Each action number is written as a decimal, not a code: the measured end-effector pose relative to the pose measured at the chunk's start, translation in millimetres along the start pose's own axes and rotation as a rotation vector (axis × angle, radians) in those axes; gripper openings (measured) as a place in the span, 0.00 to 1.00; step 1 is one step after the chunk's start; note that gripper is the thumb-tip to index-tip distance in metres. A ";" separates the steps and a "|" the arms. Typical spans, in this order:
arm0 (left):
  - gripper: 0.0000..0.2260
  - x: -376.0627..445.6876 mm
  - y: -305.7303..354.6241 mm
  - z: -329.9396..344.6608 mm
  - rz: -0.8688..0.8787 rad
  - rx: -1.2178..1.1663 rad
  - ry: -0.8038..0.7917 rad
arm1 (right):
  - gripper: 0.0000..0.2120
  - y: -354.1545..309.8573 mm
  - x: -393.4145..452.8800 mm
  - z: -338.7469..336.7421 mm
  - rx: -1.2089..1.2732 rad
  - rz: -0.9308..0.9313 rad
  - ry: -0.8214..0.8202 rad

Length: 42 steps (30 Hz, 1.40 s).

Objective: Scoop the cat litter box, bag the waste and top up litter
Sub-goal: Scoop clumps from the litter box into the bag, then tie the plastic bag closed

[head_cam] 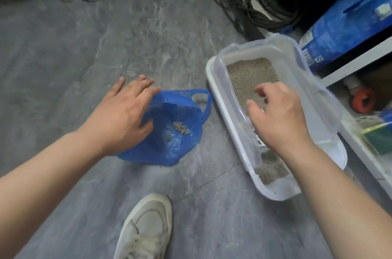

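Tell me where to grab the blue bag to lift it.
Take the blue bag by its free handle loop, coming from the litter box side. The loop stands open on the floor, so fingers can hook through; the left hand holds the opposite edge.

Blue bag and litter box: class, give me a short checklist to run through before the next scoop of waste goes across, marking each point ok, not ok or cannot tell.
1. Blue bag mouth open: ok, left hand holds its edge.
2. Earlier clumps inside the bag, not on the floor: ok.
3. Bag close beside the litter box: ok.
4. Scoop in the right hand: cannot tell; the hand hides what is under it.
5. Waste left in the litter: cannot tell.
6. Top-up supply nearby: cannot tell; the blue sack label is unreadable.
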<state>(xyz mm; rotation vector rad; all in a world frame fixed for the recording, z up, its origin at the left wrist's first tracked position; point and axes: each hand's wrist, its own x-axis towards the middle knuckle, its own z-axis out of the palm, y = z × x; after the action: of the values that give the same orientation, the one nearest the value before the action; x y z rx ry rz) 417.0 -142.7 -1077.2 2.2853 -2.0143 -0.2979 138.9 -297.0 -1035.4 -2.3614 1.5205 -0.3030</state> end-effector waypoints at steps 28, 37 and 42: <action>0.06 -63.8 -54.9 12.3 -0.854 -1.081 0.067 | 0.05 -99.6 65.8 42.7 -0.035 -0.055 -0.578; 0.09 -72.6 -63.6 -185.2 -0.912 -1.038 0.050 | 0.06 -189.2 52.3 -113.8 0.270 0.154 -0.539; 0.06 -96.6 -47.0 -278.1 -1.002 -1.036 0.017 | 0.05 -241.9 40.0 -191.6 0.511 0.291 -0.581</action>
<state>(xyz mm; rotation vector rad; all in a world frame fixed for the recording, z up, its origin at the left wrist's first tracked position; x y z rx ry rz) 506.6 -59.8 -805.2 2.1914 -0.2744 -1.0322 293.9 -268.5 -767.1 -1.6140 1.2800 0.0630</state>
